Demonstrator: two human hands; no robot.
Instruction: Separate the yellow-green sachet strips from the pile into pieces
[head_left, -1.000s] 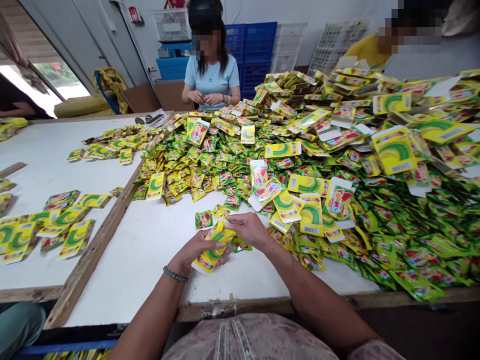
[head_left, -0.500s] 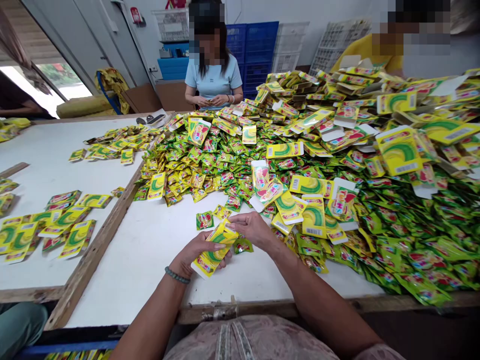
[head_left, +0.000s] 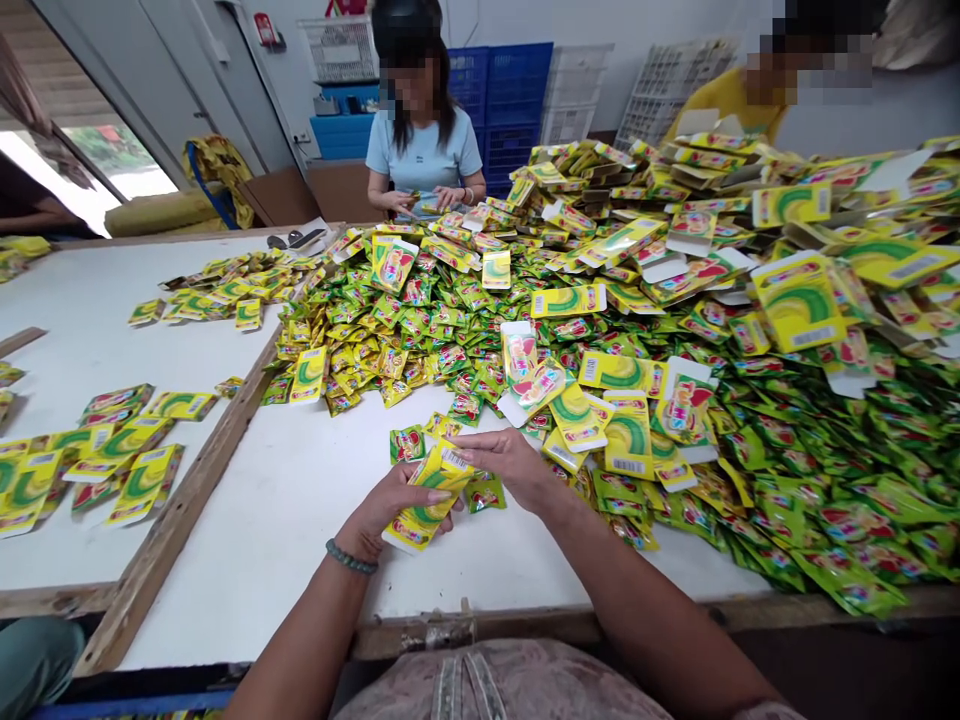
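Note:
A small yellow and green candy box [head_left: 427, 500] lies tilted in my left hand [head_left: 390, 507], the thumb across its front and the fingers behind. My right hand [head_left: 506, 458] pinches the box's upper end, where a barcode shows. Whether anything is inside the box is hidden. Just beyond my hands, a green candy sachet [head_left: 407, 444] and a yellow sachet [head_left: 442, 424] rest on the white tabletop [head_left: 300, 540]. Another green sachet [head_left: 485, 493] sits under my right fingers.
Heaped sachets [head_left: 427, 310] and flat cartons [head_left: 630, 430] cover the table ahead and to the right. A wooden strip [head_left: 187, 510] divides the table at left, with boxes [head_left: 142, 485] beyond it. Across the table a person in light blue [head_left: 424, 165] handles small items.
The top end of the box, with its flap raised before, now looks folded down under my right fingers, and its barcode shows. The person opposite has moved their hands apart.

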